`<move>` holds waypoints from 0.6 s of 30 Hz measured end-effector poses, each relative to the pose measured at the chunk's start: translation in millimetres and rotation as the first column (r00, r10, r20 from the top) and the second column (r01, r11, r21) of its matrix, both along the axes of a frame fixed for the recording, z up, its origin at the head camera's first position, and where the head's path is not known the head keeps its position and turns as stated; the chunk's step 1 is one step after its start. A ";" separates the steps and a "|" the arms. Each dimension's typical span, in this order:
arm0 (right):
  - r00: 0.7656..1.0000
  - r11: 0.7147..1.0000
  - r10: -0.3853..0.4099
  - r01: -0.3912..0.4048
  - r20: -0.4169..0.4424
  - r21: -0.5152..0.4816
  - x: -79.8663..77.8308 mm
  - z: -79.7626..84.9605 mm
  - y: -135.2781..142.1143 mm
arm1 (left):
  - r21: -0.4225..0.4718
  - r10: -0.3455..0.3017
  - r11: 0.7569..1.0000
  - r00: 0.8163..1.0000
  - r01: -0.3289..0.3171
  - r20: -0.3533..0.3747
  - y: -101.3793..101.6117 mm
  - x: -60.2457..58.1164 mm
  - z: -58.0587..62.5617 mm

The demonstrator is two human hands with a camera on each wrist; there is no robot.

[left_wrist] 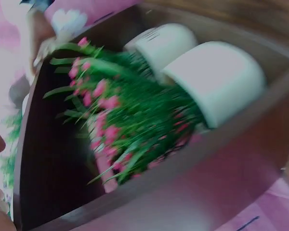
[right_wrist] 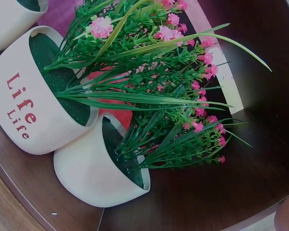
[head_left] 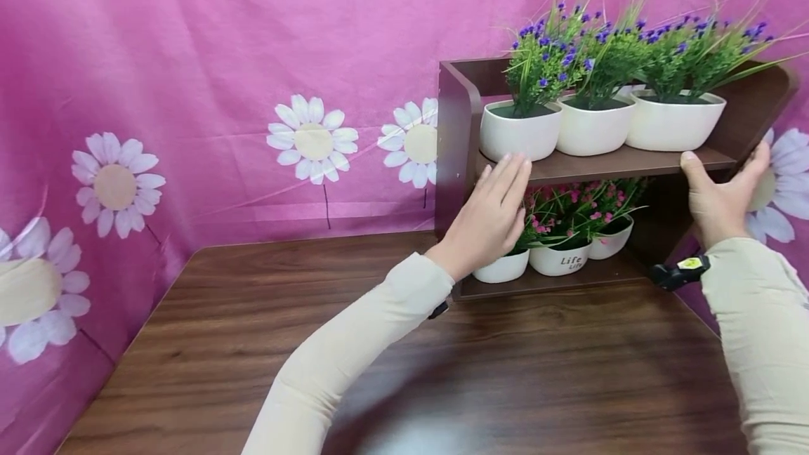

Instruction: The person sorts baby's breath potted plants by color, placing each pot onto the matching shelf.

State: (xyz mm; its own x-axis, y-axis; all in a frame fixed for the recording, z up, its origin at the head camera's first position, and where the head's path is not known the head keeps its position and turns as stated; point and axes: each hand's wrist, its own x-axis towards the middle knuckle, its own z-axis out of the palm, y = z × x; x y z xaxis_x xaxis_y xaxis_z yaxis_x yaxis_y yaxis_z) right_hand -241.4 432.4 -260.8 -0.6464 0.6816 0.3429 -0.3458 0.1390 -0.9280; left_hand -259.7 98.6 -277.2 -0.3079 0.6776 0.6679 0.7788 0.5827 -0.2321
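Note:
A dark brown two-tier shelf unit (head_left: 460,111) stands at the right of the table. My left hand (head_left: 485,220), fingers straight and together, lies against the front of its upper board near the left end, just below a white pot (head_left: 521,133) with purple flowers. At the other end my right hand (head_left: 720,199) grips the unit's right side, thumb on the upper board's front edge and fingers toward the outer side. Two more white pots with purple flowers, a middle one (head_left: 595,126) and a right one (head_left: 676,121), share the upper tier.
On the lower tier are white pots with pink flowers, one lettered "Life" (right_wrist: 29,106) and another beside it (right_wrist: 96,166). The wood-grain table (head_left: 253,343) extends left and forward of the unit. Behind hangs a pink cloth (head_left: 253,41) printed with white daisies.

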 end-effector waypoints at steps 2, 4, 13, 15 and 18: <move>1.000 1.000 -0.008 0.008 -0.002 0.005 -0.1 1.1 1.4 | -0.044 -0.041 0.998 0.999 0.041 0.014 -5.1 3.8 -12.2; 1.000 1.000 -0.007 0.007 0.006 0.012 0.1 2.0 4.3 | -0.097 -0.068 0.993 0.996 0.072 0.051 -11.2 6.7 -25.6; 0.999 0.999 0.037 -0.037 0.028 0.002 0.9 -12.9 22.7 | -0.217 -0.131 0.958 0.961 0.185 0.243 -60.2 19.9 -75.7; 0.998 0.999 0.053 -0.053 0.027 0.002 2.9 -19.4 26.0 | -0.227 -0.123 0.955 0.953 0.189 0.278 -74.6 21.3 -84.5; 0.995 0.992 0.021 -0.033 0.099 0.122 7.8 -30.4 28.8 | -0.222 -0.099 0.959 0.943 0.175 0.319 -97.4 21.5 -97.0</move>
State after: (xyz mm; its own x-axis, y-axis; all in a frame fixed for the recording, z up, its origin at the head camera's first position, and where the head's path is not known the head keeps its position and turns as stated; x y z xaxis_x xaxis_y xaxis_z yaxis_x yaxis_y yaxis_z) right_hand -233.6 461.2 -291.2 -0.6982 0.6198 0.3582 -0.2602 0.2465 -0.9336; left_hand -238.1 1.2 -374.2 -0.3613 0.8572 0.3670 0.9022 0.4207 -0.0946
